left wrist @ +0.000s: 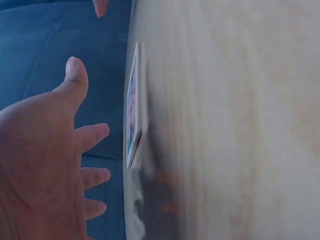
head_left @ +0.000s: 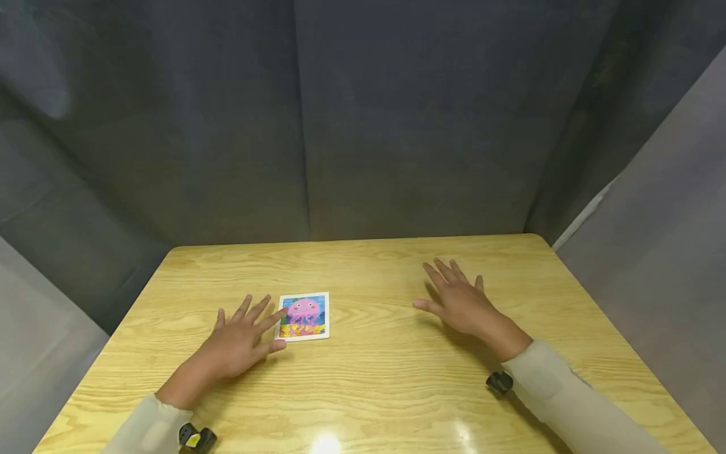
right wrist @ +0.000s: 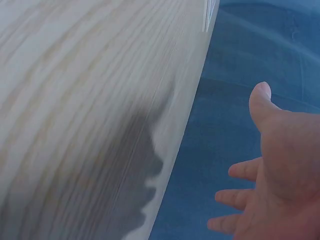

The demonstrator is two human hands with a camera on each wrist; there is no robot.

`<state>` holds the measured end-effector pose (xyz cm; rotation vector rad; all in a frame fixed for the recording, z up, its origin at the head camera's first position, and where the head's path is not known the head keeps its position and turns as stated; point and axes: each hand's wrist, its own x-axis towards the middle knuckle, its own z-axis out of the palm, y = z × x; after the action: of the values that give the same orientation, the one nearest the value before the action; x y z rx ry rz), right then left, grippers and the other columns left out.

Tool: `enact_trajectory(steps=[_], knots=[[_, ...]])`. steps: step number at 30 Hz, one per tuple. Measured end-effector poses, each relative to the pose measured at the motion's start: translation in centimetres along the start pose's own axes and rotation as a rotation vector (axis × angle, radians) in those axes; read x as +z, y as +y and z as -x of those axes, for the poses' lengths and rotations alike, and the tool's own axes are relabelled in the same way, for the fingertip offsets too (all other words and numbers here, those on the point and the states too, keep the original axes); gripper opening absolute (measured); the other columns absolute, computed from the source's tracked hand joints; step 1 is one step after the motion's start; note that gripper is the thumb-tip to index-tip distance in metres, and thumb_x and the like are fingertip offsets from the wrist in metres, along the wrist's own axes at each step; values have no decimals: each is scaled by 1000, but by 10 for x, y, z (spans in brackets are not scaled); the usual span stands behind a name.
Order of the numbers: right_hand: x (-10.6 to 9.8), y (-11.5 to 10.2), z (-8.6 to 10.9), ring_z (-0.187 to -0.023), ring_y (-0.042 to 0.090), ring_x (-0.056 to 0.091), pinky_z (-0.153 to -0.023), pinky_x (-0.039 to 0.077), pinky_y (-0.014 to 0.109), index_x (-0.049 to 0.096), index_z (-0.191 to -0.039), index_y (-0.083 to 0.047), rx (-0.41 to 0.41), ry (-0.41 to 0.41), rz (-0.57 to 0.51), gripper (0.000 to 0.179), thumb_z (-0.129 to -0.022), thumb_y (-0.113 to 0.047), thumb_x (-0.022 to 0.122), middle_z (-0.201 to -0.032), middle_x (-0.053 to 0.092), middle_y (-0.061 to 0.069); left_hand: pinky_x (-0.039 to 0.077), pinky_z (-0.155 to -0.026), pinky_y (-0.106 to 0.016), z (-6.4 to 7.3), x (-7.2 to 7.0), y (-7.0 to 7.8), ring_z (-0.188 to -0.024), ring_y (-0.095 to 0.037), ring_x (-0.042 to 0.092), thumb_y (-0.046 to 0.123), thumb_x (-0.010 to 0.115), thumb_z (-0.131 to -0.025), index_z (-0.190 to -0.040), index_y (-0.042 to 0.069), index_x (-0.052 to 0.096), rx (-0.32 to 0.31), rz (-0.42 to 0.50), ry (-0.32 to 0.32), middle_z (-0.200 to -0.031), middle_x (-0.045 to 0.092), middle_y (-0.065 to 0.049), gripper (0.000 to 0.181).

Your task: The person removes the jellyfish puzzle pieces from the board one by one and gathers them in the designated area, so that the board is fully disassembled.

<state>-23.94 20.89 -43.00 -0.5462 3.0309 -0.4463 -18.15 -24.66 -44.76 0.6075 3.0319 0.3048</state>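
A square, white-bordered picture puzzle with a pink jellyfish lies flat on the wooden table, left of the middle. My left hand hovers beside its left edge with fingers spread, the thumb and forefinger overlapping that edge in the head view. In the left wrist view the puzzle appears edge-on, and a gap separates it from the left hand. Over the table's right half, my right hand is spread and holds nothing. The right wrist view shows this hand raised above its shadow.
The light wooden table has rounded far corners. Dark cloth hangs behind it, and paler grey cloth stands along the right side. Small black devices are on both wrists.
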Motion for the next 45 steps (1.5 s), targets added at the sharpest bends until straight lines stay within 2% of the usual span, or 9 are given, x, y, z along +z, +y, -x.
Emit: enact_trajectory(steps=[7,11,16,23,28,35,41,45], knots=[[2,-9,-4,-155,51,11,-106,8,87,23,-165,-11,-25,-5,-30,87,-101,-61,55,-171,16,21,7,-107,-87,6,3,5,-155,-50,13,63,48,-103,-159,34,41,33,53,-77,-170,21,-15,63],[5,-14,-6,-155,49,11,-108,8,86,24,-165,-11,-30,-11,-30,89,-100,-63,55,-171,17,20,7,-106,-88,8,4,5,-155,-51,13,62,49,-103,-159,34,40,42,65,-95,-170,21,-16,64],[11,-21,-11,-156,46,11,-110,10,84,23,-166,-14,-40,-31,-17,95,-97,-73,49,-171,18,19,7,-105,-88,9,5,5,-154,-52,14,63,49,-103,-160,32,39,52,74,-105,-170,21,-18,66],[16,-33,-17,-157,45,11,-112,10,82,23,-166,-15,-54,-53,-25,89,-99,-64,56,-171,18,17,7,-106,-88,7,10,3,-155,-50,11,65,47,-102,-161,35,37,50,81,-120,-171,18,-15,67],[19,-42,-22,-157,43,12,-114,12,80,22,-166,-16,-68,-61,-29,89,-99,-64,56,-172,17,15,7,-106,-88,5,12,3,-155,-50,11,68,45,-102,-161,35,36,53,75,-128,-172,17,-14,68],[22,-55,-30,-158,41,12,-117,14,77,21,-166,-18,-96,-76,-24,96,-95,-77,44,-172,16,13,7,-107,-87,3,11,4,-155,-50,10,67,46,-102,-161,35,35,42,77,-139,-172,16,-14,69],[28,-68,-38,-158,39,15,-119,15,73,23,-166,-16,-114,-89,-37,88,-99,-64,56,-171,19,15,8,-105,-88,2,9,5,-155,-51,11,66,46,-102,-161,33,36,49,73,-139,-172,17,-16,69],[31,-78,-43,-158,37,16,-121,16,70,25,-165,-16,-128,-97,-49,87,-100,-61,58,-171,20,14,8,-104,-89,1,10,5,-155,-52,11,68,44,-102,-161,32,36,56,75,-140,-171,17,-16,70]])
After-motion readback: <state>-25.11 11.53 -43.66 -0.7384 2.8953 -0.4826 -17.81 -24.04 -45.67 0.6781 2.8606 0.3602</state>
